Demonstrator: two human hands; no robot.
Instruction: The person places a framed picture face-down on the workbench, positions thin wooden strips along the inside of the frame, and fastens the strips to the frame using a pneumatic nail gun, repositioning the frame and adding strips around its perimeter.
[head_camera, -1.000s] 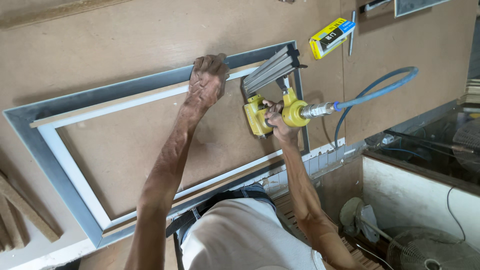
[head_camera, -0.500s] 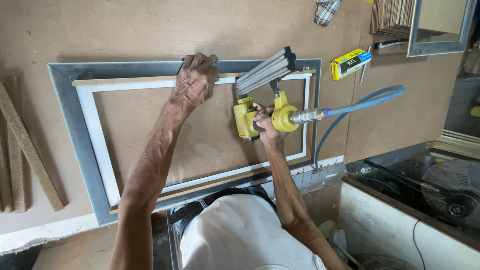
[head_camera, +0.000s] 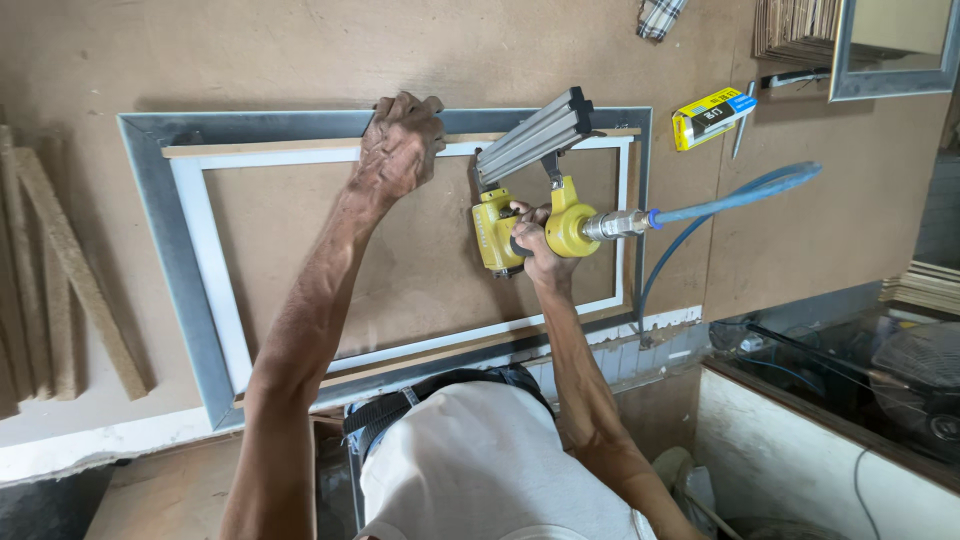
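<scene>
- We press our left hand (head_camera: 400, 145) flat on the far rail of the frame (head_camera: 190, 250).
- Our right hand (head_camera: 535, 245) grips the yellow nail gun (head_camera: 520, 215) inside the frame, beside the left hand.

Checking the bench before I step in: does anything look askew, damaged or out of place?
Nothing stands out. The grey frame lies flat on the bench, left hand pressing its top rail, right hand gripping the yellow nail gun, whose blue hose loops off the bench edge.
</scene>
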